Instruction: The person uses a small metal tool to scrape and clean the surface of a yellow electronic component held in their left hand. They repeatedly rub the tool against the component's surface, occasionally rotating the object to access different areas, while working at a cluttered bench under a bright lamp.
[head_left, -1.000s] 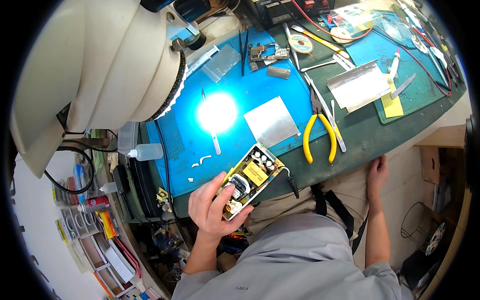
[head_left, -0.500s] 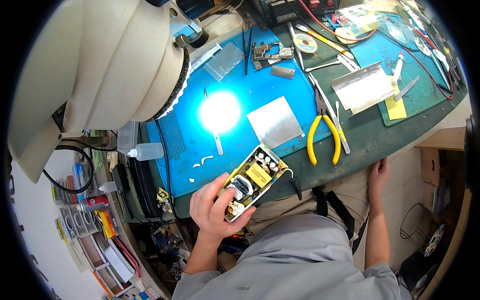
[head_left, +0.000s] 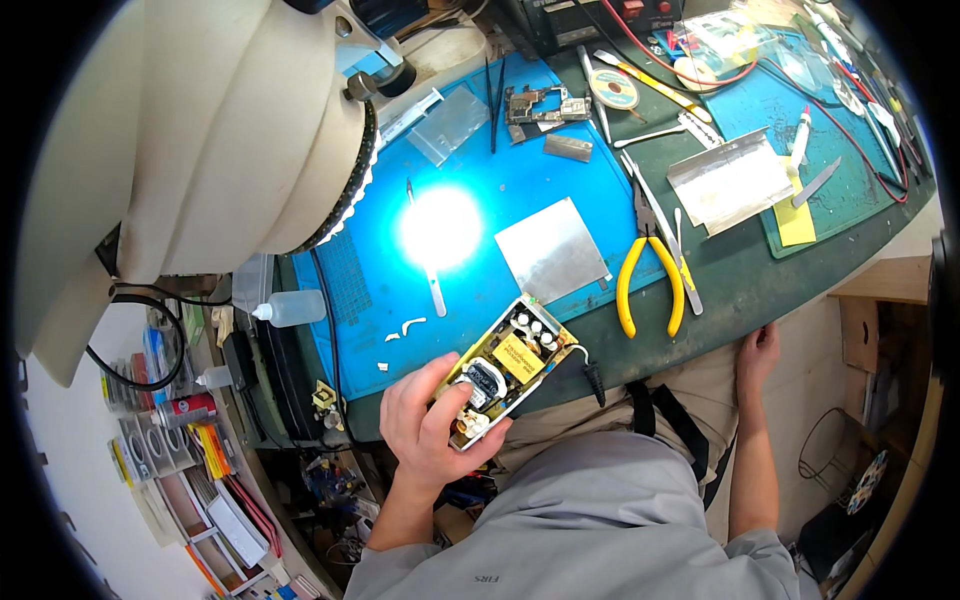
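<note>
My left hand (head_left: 425, 415) grips an open power supply board (head_left: 510, 365) by its lower left end, at the bench's near edge. White-edged and crowded with parts, the board carries a yellow transformer, small round capacitors and a black-and-white coil. A short black cable stub (head_left: 594, 382) sticks out from its right side. Away from the tools, my right hand (head_left: 760, 350) rests by my leg below the bench edge, its fingers loosely bent and holding nothing I can see. Beyond the board lies a flat metal plate (head_left: 553, 250) on the blue mat (head_left: 350, 345).
Yellow-handled pliers (head_left: 650, 270) and tweezers (head_left: 690, 290) lie right of the plate. A bent metal cover (head_left: 730, 180) sits farther right. The large pale lamp (head_left: 240, 130) overhangs the left, near a plastic bottle (head_left: 297, 308). Bright glare hides part of a knife (head_left: 437, 295).
The power supply board has shifted very slightly to the right and nearer in the picture, still in my left hand. My right hand stays by my leg.
</note>
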